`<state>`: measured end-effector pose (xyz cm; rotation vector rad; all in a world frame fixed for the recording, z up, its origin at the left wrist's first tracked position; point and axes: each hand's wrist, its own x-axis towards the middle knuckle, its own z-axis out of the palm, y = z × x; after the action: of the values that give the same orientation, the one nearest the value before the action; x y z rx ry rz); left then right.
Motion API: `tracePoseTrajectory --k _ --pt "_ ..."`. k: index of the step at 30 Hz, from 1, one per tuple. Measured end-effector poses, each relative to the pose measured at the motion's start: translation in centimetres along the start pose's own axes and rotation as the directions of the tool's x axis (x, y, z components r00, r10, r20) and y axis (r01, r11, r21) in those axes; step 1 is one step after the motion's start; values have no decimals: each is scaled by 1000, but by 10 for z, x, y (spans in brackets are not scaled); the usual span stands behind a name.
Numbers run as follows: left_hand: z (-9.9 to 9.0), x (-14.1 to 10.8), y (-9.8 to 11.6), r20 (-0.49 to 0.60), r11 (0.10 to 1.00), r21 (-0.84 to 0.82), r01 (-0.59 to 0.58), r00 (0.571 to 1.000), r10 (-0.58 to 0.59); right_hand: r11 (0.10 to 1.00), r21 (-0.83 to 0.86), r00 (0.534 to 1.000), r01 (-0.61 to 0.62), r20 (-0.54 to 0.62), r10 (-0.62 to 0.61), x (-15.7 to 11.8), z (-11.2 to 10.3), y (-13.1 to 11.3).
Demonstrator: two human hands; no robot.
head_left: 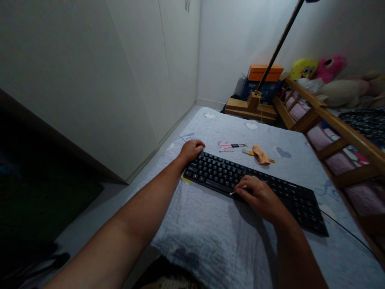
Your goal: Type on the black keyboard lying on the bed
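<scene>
A black keyboard (222,170) lies at a slant on the light blue patterned cloth (207,224). At its upper left corner rests my left hand (192,150), fingers curled together against the keyboard's edge. My right hand (255,194) is over the middle of the keyboard, pinching a white cotton swab (237,190) whose tip points left along the front edge near the space bar. Beneath the keyboard's left end a bit of something yellow (186,179) shows.
Behind the keyboard lie metal tweezers or sticks with a black clip (235,145), an orange cloth (261,155) and a yellow-handled brush (248,152). A cable (339,224) runs off right. A wooden bed rail (343,120) borders the right, a white cabinet (144,72) the left.
</scene>
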<state>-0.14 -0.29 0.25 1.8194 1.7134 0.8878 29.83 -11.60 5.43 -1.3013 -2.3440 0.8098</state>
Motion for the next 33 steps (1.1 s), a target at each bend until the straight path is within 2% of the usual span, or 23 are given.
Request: tracePoseTrajectory --k 26,33 --pt "1 1 -1 0 1000 1 8 1000 -8 997 -28 996 -73 45 74 -5 -12 2" --pt "1 0 0 -8 1000 5 3 1000 -3 998 -12 998 -55 32 56 -5 -12 2"
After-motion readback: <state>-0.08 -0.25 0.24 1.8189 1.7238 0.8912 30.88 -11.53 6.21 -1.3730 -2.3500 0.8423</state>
